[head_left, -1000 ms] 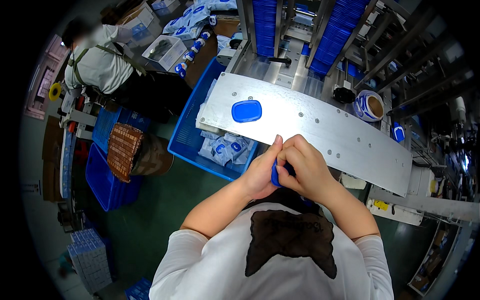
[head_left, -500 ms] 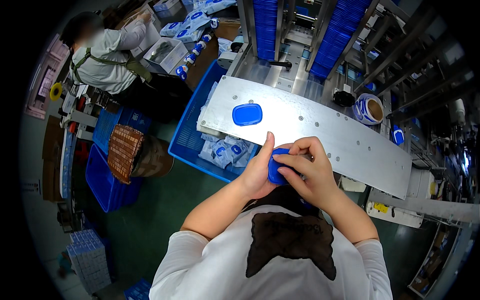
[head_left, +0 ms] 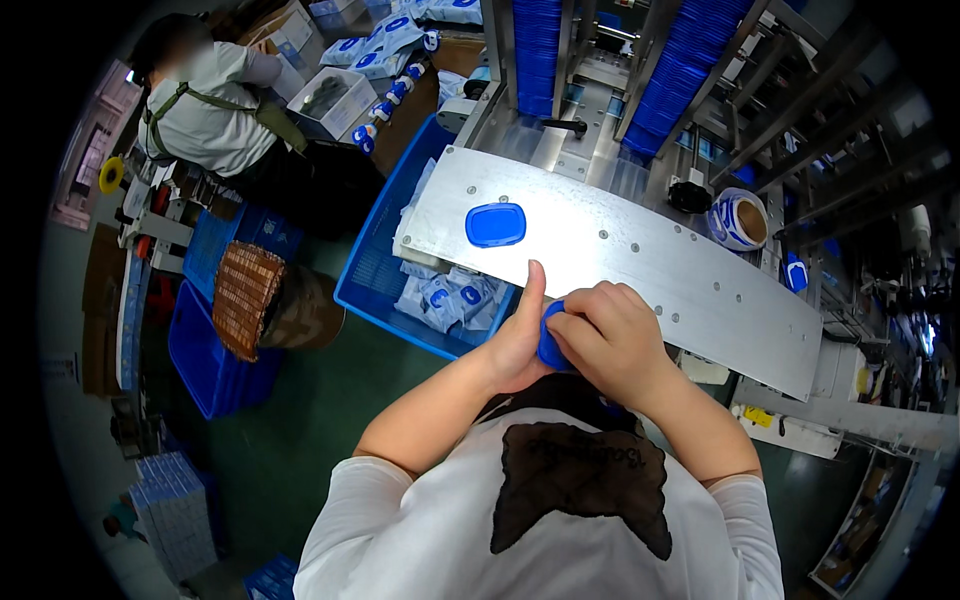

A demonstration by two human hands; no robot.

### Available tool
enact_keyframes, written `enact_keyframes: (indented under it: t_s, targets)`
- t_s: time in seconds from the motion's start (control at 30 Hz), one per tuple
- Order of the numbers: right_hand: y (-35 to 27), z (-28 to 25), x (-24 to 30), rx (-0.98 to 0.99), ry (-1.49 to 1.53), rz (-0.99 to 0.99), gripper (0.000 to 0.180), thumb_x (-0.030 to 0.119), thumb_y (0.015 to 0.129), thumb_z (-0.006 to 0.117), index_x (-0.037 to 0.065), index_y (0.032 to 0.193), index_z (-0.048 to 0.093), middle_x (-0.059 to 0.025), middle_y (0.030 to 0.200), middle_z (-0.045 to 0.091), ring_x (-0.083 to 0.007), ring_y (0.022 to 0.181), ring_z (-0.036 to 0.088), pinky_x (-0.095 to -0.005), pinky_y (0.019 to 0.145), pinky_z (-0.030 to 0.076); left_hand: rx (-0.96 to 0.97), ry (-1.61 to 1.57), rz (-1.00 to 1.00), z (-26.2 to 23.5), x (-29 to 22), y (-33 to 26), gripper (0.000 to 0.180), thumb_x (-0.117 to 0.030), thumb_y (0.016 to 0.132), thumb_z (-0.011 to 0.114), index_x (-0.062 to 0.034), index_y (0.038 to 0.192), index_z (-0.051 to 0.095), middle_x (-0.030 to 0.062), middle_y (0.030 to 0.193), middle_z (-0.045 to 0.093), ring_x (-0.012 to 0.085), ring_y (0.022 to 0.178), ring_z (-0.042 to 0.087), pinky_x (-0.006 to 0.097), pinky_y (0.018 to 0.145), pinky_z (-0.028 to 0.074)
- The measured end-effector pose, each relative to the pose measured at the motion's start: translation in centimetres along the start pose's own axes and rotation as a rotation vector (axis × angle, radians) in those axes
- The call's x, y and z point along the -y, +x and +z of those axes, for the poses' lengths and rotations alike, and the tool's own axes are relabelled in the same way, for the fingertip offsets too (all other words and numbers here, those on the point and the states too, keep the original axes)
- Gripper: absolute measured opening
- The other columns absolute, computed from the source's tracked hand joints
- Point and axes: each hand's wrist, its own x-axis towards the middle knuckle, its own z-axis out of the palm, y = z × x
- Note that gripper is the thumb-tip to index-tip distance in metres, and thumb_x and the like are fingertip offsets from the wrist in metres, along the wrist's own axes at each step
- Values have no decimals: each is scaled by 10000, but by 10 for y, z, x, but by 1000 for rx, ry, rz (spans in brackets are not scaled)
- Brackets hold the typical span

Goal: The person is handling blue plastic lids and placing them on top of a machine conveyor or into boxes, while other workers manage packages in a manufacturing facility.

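Observation:
Just in front of my body, both hands are on a blue plastic lid (head_left: 549,343) with rounded corners. My left hand (head_left: 515,348) supports it from the left side, thumb pointing up and the other fingers hidden beneath. Over its right part, the bent fingers of my right hand (head_left: 612,335) press together and cover much of it. A second blue lid (head_left: 496,225) lies flat on the long metal plate (head_left: 570,250) beyond my hands, touched by neither.
Under the plate's left end stands a blue crate (head_left: 390,318) holding white-and-blue soft packs (head_left: 450,298). Tall stacks of blue lids (head_left: 680,70) rise in the machine behind. A label roll (head_left: 738,220) sits at right. A co-worker (head_left: 225,115) stands far left by boxes.
My right hand's fingers have closed in over the lid and cover more of it. The lid on the plate stays put. The co-worker's arm has drawn down and back.

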Motion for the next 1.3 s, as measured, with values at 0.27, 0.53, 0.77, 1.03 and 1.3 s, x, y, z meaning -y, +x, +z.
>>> enact_keyframes:
  t_s: [0.27, 0.53, 0.77, 1.03, 1.3]
  targets:
    - [4, 0, -10, 93, 75, 119, 183, 93, 661, 645, 68, 829, 577, -51, 855, 513, -219, 734, 554, -327, 634, 445, 143, 4, -111, -18, 3, -2, 993, -828, 751, 56, -101, 1356, 357, 109, 1229, 520, 250, 1108, 535, 478, 858, 490]
    - [9, -8, -3, 45, 516, 479, 259, 98, 723, 725, 70, 968, 645, -71, 948, 465, -172, 747, 540, -266, 680, 462, 227, -24, 241, -26, 16, -5, 903, -799, 784, 124, -81, 1249, 411, 102, 1010, 545, 204, 847, 598, 366, 688, 536]
    - [15, -10, 9, -41, 358, 462, 279, 96, 704, 733, 142, 973, 678, -99, 1052, 438, -224, 848, 508, -312, 739, 463, 120, -87, 201, -11, 10, -10, 887, -801, 787, 119, -105, 1250, 415, 74, 993, 541, 187, 820, 580, 341, 633, 513]
    - [16, -15, 15, -38, 118, 250, 238, 124, 715, 695, 158, 949, 670, -79, 1036, 523, -248, 885, 523, -321, 693, 450, 102, -96, 167, -7, 7, -13, 848, -770, 819, 146, -99, 1256, 423, 88, 1064, 563, 198, 881, 597, 353, 632, 512]
    - [14, -11, 6, 12, -74, -60, 355, 214, 627, 606, 65, 949, 610, -44, 953, 574, -199, 752, 547, -298, 621, 413, 106, -95, 147, -5, 10, -13, 761, -687, 887, 136, -69, 1116, 517, 99, 935, 594, 202, 810, 606, 342, 627, 511]
